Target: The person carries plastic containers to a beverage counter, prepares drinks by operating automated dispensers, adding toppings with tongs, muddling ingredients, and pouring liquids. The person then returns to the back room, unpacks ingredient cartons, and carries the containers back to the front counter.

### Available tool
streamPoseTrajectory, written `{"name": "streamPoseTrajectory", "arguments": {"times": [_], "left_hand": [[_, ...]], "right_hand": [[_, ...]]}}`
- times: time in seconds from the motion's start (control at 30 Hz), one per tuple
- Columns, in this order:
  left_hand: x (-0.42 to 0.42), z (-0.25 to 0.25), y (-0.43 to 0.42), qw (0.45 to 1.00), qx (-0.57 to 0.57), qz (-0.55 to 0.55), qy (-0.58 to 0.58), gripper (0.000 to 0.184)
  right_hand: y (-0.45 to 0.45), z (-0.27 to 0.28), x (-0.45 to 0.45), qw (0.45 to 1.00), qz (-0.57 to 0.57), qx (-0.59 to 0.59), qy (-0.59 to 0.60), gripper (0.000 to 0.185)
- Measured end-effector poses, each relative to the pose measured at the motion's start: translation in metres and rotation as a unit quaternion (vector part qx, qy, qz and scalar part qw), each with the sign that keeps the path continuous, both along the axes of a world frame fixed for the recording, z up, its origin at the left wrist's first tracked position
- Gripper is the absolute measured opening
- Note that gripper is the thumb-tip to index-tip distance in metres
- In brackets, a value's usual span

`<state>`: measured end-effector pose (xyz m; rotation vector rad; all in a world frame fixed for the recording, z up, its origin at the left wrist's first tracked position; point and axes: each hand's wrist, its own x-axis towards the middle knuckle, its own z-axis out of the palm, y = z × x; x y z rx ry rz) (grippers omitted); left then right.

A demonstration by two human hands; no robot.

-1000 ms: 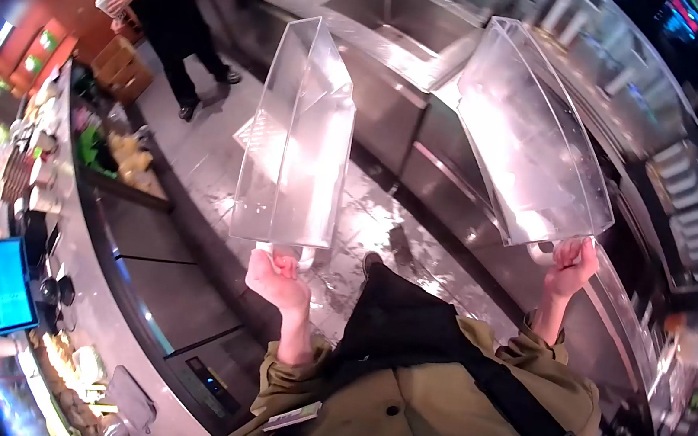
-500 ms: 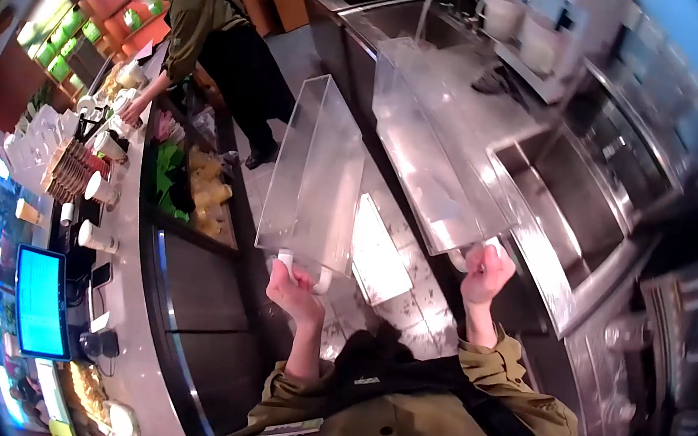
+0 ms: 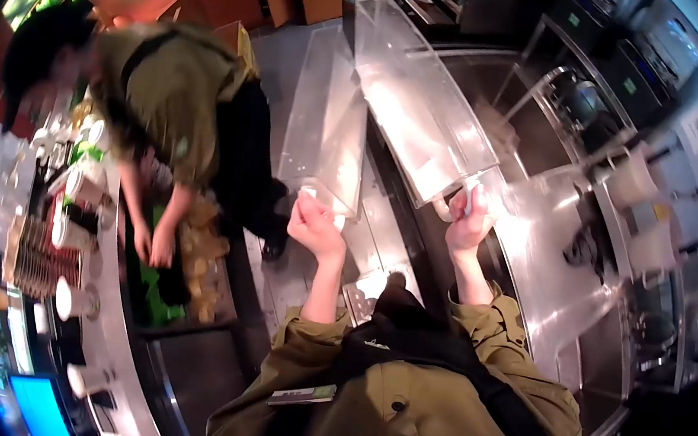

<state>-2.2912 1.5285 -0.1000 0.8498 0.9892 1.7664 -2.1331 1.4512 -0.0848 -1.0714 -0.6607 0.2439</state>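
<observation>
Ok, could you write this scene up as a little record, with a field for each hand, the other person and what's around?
Left hand: gripping the left clear plastic bin at its near end
Right hand: gripping the right clear plastic bin at its near end
Bins: long, far ends pointing away from the wearer; whether they touch, I can't tell
Co-worker: bent over on the left, both hands low near some green items
Left counter: white paper cup among other things
Right side: steel counter
</observation>
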Motion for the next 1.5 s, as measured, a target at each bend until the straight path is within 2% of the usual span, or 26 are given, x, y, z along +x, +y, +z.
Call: {"name": "streamPoseTrajectory", "arguments": {"times": [0.03,0.07,0.1,0.17,0.23,0.3,0.33,0.5,0.57,0.6,0.63,0.7,0.77,0.8,0.93,0.97,1.0,1.03,1.1,1.17,1.23,1.3,1.37,1.43,1.47,1.5], "left_hand": [[0.013,0.0,0.041,1.0,0.015,0.023,0.0,0.037],[0.026,-0.002,0.077,0.998,-0.04,0.046,-0.027,0.037],[0.036,-0.003,0.112,0.998,-0.025,0.055,-0.028,0.037],[0.057,0.004,0.18,0.993,-0.046,0.065,-0.087,0.037],[0.065,0.01,0.25,0.991,-0.054,0.115,-0.051,0.038],[0.069,0.013,0.328,0.987,-0.044,0.153,-0.031,0.038],[0.065,0.015,0.361,0.982,-0.021,0.169,0.081,0.04],[0.067,0.011,0.543,0.979,-0.029,0.202,0.015,0.043],[0.064,0.008,0.623,0.979,-0.023,0.202,0.008,0.043],[0.065,0.009,0.667,0.981,0.058,0.182,0.012,0.042],[0.064,0.008,0.703,0.957,0.049,0.222,0.179,0.042],[0.07,0.016,0.774,0.98,0.026,0.182,0.072,0.041],[0.085,0.035,0.844,0.986,-0.022,0.149,0.075,0.04],[0.091,0.034,0.883,0.991,-0.022,0.133,0.015,0.039],[0.126,0.034,1.026,0.969,0.005,0.168,0.182,0.037],[0.132,0.027,1.06,0.98,0.015,0.13,0.15,0.038],[0.136,0.015,1.095,0.994,0.012,0.083,0.063,0.04],[0.153,0.031,1.126,0.994,0.027,0.074,0.074,0.04],[0.167,0.024,1.197,0.997,0.046,-0.009,0.057,0.043],[0.18,0.026,1.268,0.999,0.009,-0.034,0.015,0.047],[0.218,0.041,1.331,0.996,-0.002,-0.085,0.007,0.052],[0.247,0.031,1.401,0.965,0.077,-0.243,0.065,0.056],[0.297,0.028,1.462,0.937,0.148,-0.267,0.169,0.056],[0.344,0.029,1.531,0.936,0.091,-0.333,0.073,0.055],[0.376,0.03,1.553,0.931,0.045,-0.362,0.019,0.055],[0.414,0.042,1.568,0.931,0.006,-0.364,0.02,0.055]], "right_hand": [[0.042,-0.005,0.013,1.0,-0.001,0.014,-0.013,0.04],[0.079,-0.012,0.026,1.0,0.013,0.011,-0.016,0.04],[0.118,-0.012,0.037,0.999,0.029,0.007,-0.017,0.04],[0.197,-0.016,0.056,0.996,0.079,0.034,0.009,0.039],[0.276,-0.014,0.068,0.996,0.092,0.005,0.009,0.043],[0.363,-0.007,0.07,0.992,0.112,-0.011,0.06,0.039],[0.406,-0.001,0.07,0.992,0.111,-0.024,0.05,0.04],[0.641,-0.007,0.071,0.971,0.151,0.064,0.171,0.039],[0.726,-0.007,0.073,0.968,0.128,0.079,0.201,0.039],[0.768,-0.002,0.074,0.97,0.121,0.098,0.184,0.039],[0.805,0.001,0.079,0.972,0.11,0.099,0.185,0.039],[0.882,0.016,0.085,0.969,0.089,0.102,0.207,0.038],[0.952,0.025,0.099,0.974,0.059,0.101,0.194,0.038],[0.987,0.03,0.106,0.974,0.05,0.11,0.194,0.039],[1.129,0.017,0.155,0.979,-0.009,0.165,0.122,0.039],[1.163,0.016,0.166,0.977,-0.027,0.153,0.143,0.038],[1.194,0.005,0.178,0.977,-0.049,0.152,0.143,0.038],[1.234,0.003,0.194,0.974,-0.067,0.166,0.136,0.039],[1.291,0.005,0.225,0.968,-0.101,0.179,0.143,0.039],[1.341,0.013,0.262,0.969,-0.162,0.155,0.102,0.04],[1.393,0.011,0.304,0.963,-0.204,0.138,0.111,0.04],[1.441,0.01,0.346,0.95,-0.235,0.154,0.138,0.04],[1.468,-0.008,0.374,0.938,-0.274,0.163,0.135,0.038],[1.494,-0.013,0.411,0.92,-0.325,0.182,0.123,0.036],[1.502,-0.004,0.425,0.908,-0.373,0.152,0.118,0.036],[1.509,-0.008,0.446,0.899,-0.41,0.135,0.077,0.038]]}}
